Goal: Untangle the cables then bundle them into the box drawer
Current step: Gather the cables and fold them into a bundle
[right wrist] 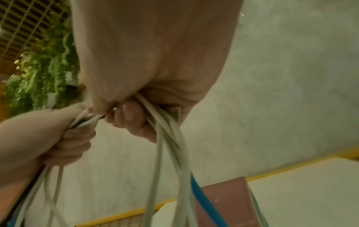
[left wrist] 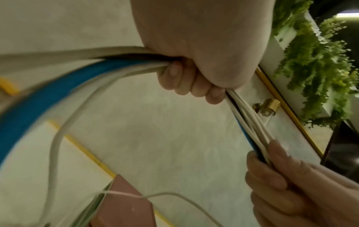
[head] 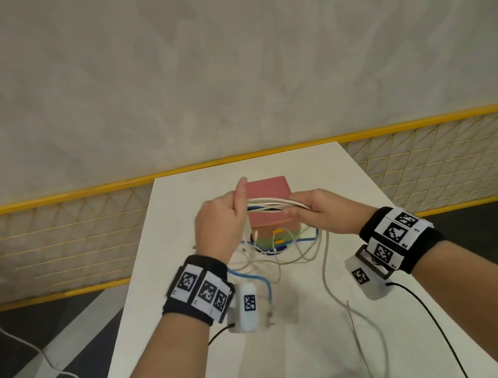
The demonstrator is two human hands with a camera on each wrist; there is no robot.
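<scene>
A bundle of white, blue and black cables [head: 268, 205] is stretched between both hands above a pink-topped box with drawers [head: 268, 188]. My left hand [head: 220, 221] grips one end of the bundle, thumb pointing up; in the left wrist view its curled fingers [left wrist: 180, 79] wrap the cables [left wrist: 116, 67]. My right hand [head: 318, 208] grips the other end; its fingers [right wrist: 132, 116] are curled round the cables [right wrist: 165, 130] in the right wrist view. Loose ends hang down onto the white table [head: 400, 311], among them a blue cable [head: 257, 277] and a long white one [head: 363, 329].
The box's lower drawers show yellow handles [head: 278, 235] facing me. A yellow mesh fence [head: 67, 242] runs behind the narrow table, with a pale wall beyond. Black wrist-camera leads [head: 430, 317] trail near the table's right side. Another white cord [head: 30, 346] lies on the dark floor at left.
</scene>
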